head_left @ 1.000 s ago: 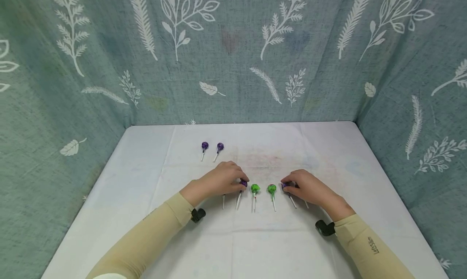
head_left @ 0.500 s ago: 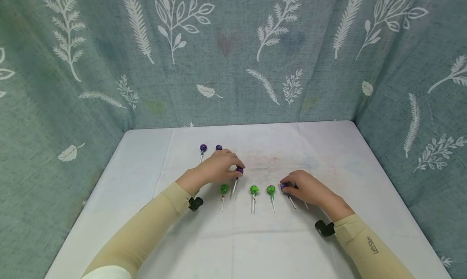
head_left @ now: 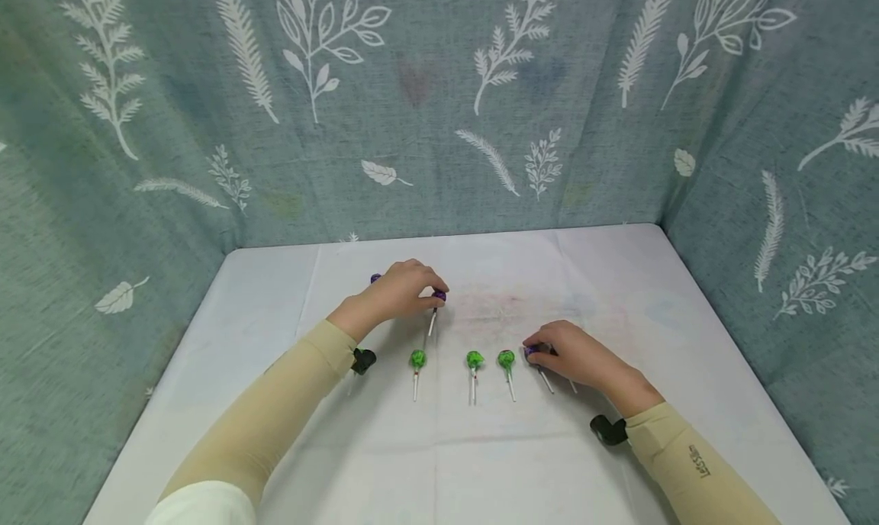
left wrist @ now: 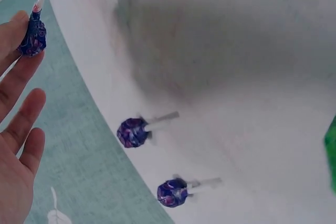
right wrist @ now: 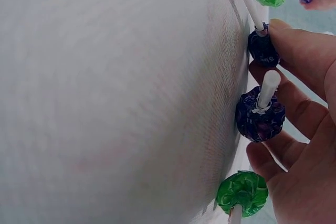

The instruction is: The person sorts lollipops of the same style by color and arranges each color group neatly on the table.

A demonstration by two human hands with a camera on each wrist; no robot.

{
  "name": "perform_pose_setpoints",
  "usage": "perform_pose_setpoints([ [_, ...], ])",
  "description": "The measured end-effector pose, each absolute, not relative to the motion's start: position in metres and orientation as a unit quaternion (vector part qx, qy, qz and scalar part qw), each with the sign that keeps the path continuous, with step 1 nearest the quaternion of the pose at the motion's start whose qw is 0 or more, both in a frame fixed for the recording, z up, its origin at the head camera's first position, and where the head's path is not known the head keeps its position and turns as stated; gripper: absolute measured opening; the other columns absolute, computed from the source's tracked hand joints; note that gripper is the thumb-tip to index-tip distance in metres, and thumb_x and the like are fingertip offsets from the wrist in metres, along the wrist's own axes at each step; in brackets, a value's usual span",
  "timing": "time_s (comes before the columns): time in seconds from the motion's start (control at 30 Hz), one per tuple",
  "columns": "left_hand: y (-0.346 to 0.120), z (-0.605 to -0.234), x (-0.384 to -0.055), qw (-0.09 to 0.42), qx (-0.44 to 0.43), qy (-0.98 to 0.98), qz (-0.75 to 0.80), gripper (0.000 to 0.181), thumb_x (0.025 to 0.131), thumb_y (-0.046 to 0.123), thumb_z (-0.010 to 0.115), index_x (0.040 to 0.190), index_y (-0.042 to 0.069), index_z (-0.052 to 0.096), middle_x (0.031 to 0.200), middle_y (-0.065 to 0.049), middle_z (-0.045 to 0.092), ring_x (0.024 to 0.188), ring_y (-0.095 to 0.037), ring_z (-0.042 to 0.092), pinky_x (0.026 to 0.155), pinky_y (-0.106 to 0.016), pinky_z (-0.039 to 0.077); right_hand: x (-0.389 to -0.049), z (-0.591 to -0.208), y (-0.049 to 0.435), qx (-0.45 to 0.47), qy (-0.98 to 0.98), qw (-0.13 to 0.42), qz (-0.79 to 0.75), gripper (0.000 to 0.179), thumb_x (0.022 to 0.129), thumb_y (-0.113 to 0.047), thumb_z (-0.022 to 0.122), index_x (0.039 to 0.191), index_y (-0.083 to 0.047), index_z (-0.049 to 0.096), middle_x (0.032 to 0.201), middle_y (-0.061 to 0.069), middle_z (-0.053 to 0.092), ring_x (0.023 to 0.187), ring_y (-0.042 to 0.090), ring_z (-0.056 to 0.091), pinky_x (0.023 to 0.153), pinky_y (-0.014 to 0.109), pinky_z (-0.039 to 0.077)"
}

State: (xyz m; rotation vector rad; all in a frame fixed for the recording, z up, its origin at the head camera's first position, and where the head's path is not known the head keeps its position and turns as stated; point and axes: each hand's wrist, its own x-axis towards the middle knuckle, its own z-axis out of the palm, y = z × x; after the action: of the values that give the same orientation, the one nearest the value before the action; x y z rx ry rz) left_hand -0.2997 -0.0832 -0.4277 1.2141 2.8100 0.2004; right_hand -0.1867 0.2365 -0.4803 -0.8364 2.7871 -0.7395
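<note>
Listing what we have on the white worktop (head_left: 522, 471): one left hand (head_left: 404, 288), toward the far edge and left of the middle, pinching a raised purple lollipop (head_left: 439, 297) by its wrapped head, stick pointing to the near edge. Two loose purple lollipops (left wrist: 133, 133), heads toward the far edge, lie beside it; from the head camera we find them largely hidden. One right hand (head_left: 580, 353), closer to the right edge, grasping a dark purple lollipop (right wrist: 263, 49) between thumb and finger; a neighbouring purple lollipop (right wrist: 261, 116) sits just beside its fingers. Three green lollipops (head_left: 474, 359) in a row across the middle, sticks toward the near edge. We add one more green lollipop (right wrist: 244, 192) by the right hand's little-finger side, and a leaf-patterned curtain (head_left: 412, 204) beyond the far edge.
</note>
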Motion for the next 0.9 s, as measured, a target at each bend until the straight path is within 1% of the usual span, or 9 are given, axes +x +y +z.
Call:
perform_pose_setpoints([
  [0.2, -0.084, -0.436, -0.322, 0.046, 0.385, 0.919, 0.073, 0.029, 0.083, 0.041, 0.062, 0.107, 0.025, 0.067, 0.099, 0.015, 0.06, 0.095, -0.014, 0.052, 0.083, -0.039, 0.039, -0.187, -0.48, 0.238, -0.275, 0.928, 0.066, -0.241, 0.027, 0.084, -0.024, 0.065, 0.109, -0.015, 0.066, 0.099, -0.008, 0.062, 0.094, 0.009, 0.056, 0.079, 0.03, 0.046],
  [0.37, -0.086, -0.446, -0.336, 0.063, 0.349, 0.932, 0.077, 0.029, 0.083, 0.042, 0.062, 0.107, 0.027, 0.066, 0.1, 0.017, 0.059, 0.1, -0.015, 0.051, 0.088, -0.042, 0.036, -0.188, -0.483, 0.238, -0.267, 0.93, 0.07, -0.244, 0.027, 0.084, -0.026, 0.065, 0.109, -0.017, 0.066, 0.1, -0.01, 0.062, 0.094, 0.006, 0.055, 0.081, 0.028, 0.045],
  [0.53, -0.087, -0.451, -0.343, 0.073, 0.324, 0.94, 0.085, 0.029, 0.082, 0.041, 0.063, 0.107, 0.027, 0.067, 0.101, 0.015, 0.06, 0.1, -0.015, 0.049, 0.089, -0.042, 0.035, -0.19, -0.484, 0.238, -0.259, 0.931, 0.075, -0.245, 0.027, 0.083, -0.027, 0.066, 0.108, -0.018, 0.066, 0.098, -0.012, 0.061, 0.093, 0.004, 0.054, 0.081, 0.026, 0.045],
  [0.9, -0.081, -0.457, -0.354, 0.081, 0.31, 0.944, 0.076, 0.029, 0.083, 0.038, 0.063, 0.109, 0.025, 0.066, 0.102, 0.011, 0.06, 0.1, -0.018, 0.05, 0.087, -0.041, 0.038, -0.19, -0.485, 0.239, -0.253, 0.932, 0.076, -0.248, 0.027, 0.083, -0.029, 0.066, 0.108, -0.019, 0.066, 0.098, -0.013, 0.061, 0.093, 0.003, 0.054, 0.08, 0.025, 0.045],
])
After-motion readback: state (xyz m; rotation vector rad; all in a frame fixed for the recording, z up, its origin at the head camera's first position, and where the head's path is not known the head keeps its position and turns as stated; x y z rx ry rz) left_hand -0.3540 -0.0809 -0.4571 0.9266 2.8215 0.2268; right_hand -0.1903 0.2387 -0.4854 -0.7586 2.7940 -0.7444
